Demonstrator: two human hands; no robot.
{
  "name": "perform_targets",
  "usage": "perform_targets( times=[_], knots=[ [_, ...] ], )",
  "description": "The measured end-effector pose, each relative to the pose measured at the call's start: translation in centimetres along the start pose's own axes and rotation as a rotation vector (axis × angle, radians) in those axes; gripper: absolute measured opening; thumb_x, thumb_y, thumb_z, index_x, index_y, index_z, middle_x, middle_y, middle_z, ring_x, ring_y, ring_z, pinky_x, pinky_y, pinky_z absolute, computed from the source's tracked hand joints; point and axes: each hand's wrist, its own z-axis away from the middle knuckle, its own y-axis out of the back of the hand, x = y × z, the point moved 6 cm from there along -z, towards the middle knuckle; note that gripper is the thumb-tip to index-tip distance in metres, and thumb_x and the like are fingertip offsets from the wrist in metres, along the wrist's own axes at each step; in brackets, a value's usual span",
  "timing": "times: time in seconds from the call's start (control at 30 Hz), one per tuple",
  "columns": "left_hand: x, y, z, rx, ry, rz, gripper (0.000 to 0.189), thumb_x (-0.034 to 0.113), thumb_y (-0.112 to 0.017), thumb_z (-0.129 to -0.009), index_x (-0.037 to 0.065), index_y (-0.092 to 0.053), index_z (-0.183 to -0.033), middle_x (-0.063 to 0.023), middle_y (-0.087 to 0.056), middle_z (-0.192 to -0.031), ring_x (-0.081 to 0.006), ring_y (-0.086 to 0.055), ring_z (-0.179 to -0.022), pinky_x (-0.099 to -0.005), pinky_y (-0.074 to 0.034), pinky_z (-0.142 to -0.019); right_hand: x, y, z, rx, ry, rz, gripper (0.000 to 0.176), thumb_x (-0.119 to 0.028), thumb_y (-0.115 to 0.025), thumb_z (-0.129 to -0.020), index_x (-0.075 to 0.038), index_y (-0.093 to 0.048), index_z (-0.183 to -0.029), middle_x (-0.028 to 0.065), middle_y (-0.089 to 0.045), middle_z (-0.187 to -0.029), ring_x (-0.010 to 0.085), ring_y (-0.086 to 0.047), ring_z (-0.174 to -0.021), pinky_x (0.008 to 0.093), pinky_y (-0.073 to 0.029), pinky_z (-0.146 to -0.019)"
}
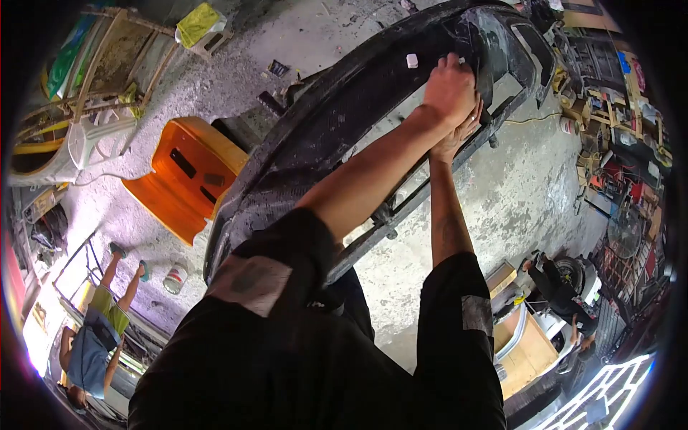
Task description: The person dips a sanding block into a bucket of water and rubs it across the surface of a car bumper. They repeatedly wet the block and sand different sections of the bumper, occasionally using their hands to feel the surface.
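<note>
A black car bumper [315,136], scuffed and dusty, spans the middle of the head view. My left hand [450,89] is closed, with its curled fingers pressed down near the bumper's far right end; what lies under them is hidden. Just below, overlapping it in this view, my right hand [457,136] has bent fingers around the bumper's lower bar, a ring on one finger. A small white block [411,61] rests on the bumper to the left of my left hand.
An orange plastic chair [190,172] lies left of the bumper, near a white plastic chair [100,140]. One person [100,337] stands at lower left, another [562,294] is at lower right. A can [175,278] stands on the concrete floor. Clutter [623,165] lines the right side.
</note>
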Motion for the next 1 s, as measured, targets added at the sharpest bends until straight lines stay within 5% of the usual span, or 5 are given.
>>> perform_targets(
  times=[0.1,0.2,0.37,0.6,1.0],
  knots=[
    [-1.6,6.2,7.6,-0.015,0.031,0.114,0.022,0.017,-0.067,-0.091,-0.004,-0.068,-0.095,-0.0241,-0.065,-0.097,-0.0386,-0.063,-0.098,-0.0473,-0.055,-0.082,1.5,-0.6,0.4,-0.052,0.092,0.174,0.067,-0.050,-0.043,-0.106,-0.005,-0.039,-0.156,0.0201,-0.034,-0.162,0.0424,-0.026,-0.150,0.0532,-0.021,-0.121],
    [-4.0,14.4,14.9,-0.269,0.236,0.223,0.019,0.015,-0.064,-0.098,-0.003,-0.067,-0.101,-0.0244,-0.064,-0.098,-0.0395,-0.066,-0.088,-0.0455,-0.055,-0.074,-1.2,0.6,-0.6,-0.036,-0.299,-0.111,0.065,-0.046,-0.045,-0.107,-0.005,-0.038,-0.157,0.0257,-0.026,-0.163,0.0409,-0.025,-0.150,0.0509,-0.020,-0.122],
    [-7.5,23.5,20.4,-0.136,0.434,0.375,0.018,0.009,-0.065,-0.098,-0.004,-0.067,-0.110,-0.0232,-0.065,-0.104,-0.0368,-0.068,-0.089,-0.0422,-0.055,-0.073,-1.2,0.4,-0.4,-0.036,-0.366,-0.193,0.070,-0.051,-0.044,-0.107,-0.003,-0.035,-0.158,0.0234,-0.027,-0.163,0.0380,-0.025,-0.150,0.0476,-0.019,-0.123],
    [-3.0,14.5,15.5,-0.088,0.133,0.067,0.013,0.007,-0.063,-0.096,-0.005,-0.063,-0.096,-0.0212,-0.057,-0.091,-0.0385,-0.060,-0.084,-0.0443,-0.051,-0.078,-0.1,0.3,-0.4,-0.076,-0.306,-0.118,0.071,-0.052,-0.046,-0.107,-0.008,-0.032,-0.160,0.0200,-0.026,-0.161,0.0314,-0.036,-0.143,0.0409,-0.031,-0.119],
    [-2.5,13.6,15.0,-0.009,0.159,0.210,0.014,0.005,-0.060,-0.096,-0.005,-0.058,-0.087,-0.0222,-0.054,-0.087,-0.0404,-0.059,-0.082,-0.0496,-0.051,-0.076,-0.3,0.1,-0.2,-0.016,-0.326,-0.191,0.065,-0.046,-0.045,-0.108,-0.005,-0.040,-0.156,0.0234,-0.031,-0.162,0.0385,-0.028,-0.148,0.0494,-0.021,-0.121]
  ],
)
